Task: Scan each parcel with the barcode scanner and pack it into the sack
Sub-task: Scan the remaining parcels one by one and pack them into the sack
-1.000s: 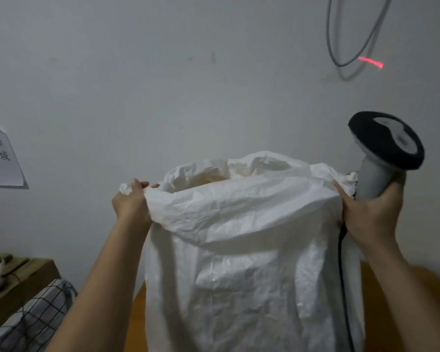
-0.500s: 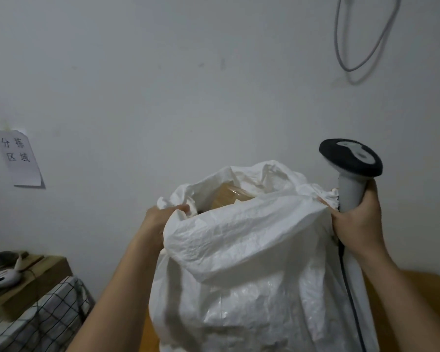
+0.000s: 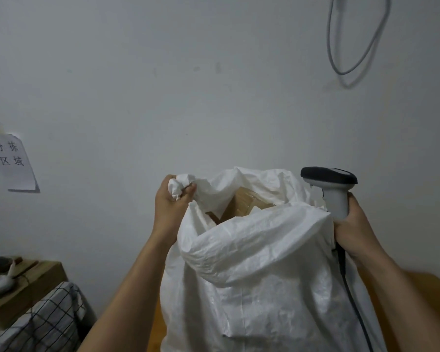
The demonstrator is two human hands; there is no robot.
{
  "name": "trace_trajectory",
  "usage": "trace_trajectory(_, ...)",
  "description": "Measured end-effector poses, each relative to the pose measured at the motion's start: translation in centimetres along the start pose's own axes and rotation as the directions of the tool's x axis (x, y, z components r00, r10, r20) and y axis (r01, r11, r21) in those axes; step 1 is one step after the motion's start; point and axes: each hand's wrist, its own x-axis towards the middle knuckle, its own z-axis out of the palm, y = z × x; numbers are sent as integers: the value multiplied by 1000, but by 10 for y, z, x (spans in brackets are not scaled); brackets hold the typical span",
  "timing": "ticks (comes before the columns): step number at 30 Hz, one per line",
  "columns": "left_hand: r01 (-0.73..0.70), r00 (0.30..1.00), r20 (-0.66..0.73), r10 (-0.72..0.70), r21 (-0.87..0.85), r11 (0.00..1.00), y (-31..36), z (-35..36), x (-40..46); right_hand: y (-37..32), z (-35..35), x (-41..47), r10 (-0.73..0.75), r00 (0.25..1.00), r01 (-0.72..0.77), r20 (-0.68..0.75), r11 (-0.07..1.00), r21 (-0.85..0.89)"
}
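Observation:
A big white woven sack (image 3: 259, 270) stands upright in front of me, its mouth open at the top. Brown cardboard parcels (image 3: 241, 207) show inside the opening. My left hand (image 3: 172, 204) grips a bunched piece of the sack's rim at the upper left. My right hand (image 3: 351, 222) holds the white handle of the barcode scanner (image 3: 330, 184), whose black head points left above the sack's right rim. Its black cable hangs down past the sack's right side. Whether the right hand also pinches the rim is hidden.
A plain wall is close behind the sack, with a paper sign (image 3: 12, 162) at the left and a grey cable loop (image 3: 353, 39) at the top right. A cardboard box (image 3: 23, 288) with small items on checked cloth (image 3: 43, 323) sits low left. An orange-brown surface (image 3: 432, 295) lies under the sack.
Both hands and the sack's rim have sunk in view and the mouth has opened, showing the parcels. My left hand has bunched the rim. The red scan line on the wall is gone.

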Motion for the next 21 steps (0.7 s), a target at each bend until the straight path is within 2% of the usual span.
trace_trajectory(3, 51, 999, 7, -52, 67, 996, -1, 2, 2, 1, 1, 0, -3, 1000, 3, -3, 1000, -9)
trace_trajectory(6, 112, 987, 96, -130, 174, 978, -3, 6, 2, 2, 9, 3, 1, 1000, -1, 6, 999, -33)
trace_trajectory(8, 64, 991, 102, -88, 217, 974, 4, 7, 8, -11, 13, 10, -27, 999, 23, -46, 996, -87)
trace_trajectory(10, -41, 997, -50, 54, 234, 971, 14, 1, 29, -29, 8, 22, -139, 972, 124, -188, 988, -87)
trace_trajectory(12, -95, 965, -228, 132, 169, 981, 20, -8, 45, -41, 4, 29, -244, 913, 247, -325, 968, -33)
trace_trajectory(14, -74, 965, -245, 99, 107, 991, 16, -9, 46, -40, 9, 32, -283, 902, 285, -326, 958, -44)
trace_trajectory(16, -1, 978, -208, 30, 136, 991, 1, -6, 39, -32, 22, 31, -247, 948, 227, -202, 967, -117)
trace_trajectory(17, 6, 974, -224, 26, 138, 990, -2, -6, 39, -30, 28, 30, -239, 952, 216, -189, 967, -136)
trace_trajectory(21, -105, 932, -342, 119, 57, 993, 14, -15, 65, -36, 33, 44, -298, 852, 320, -431, 947, -21)
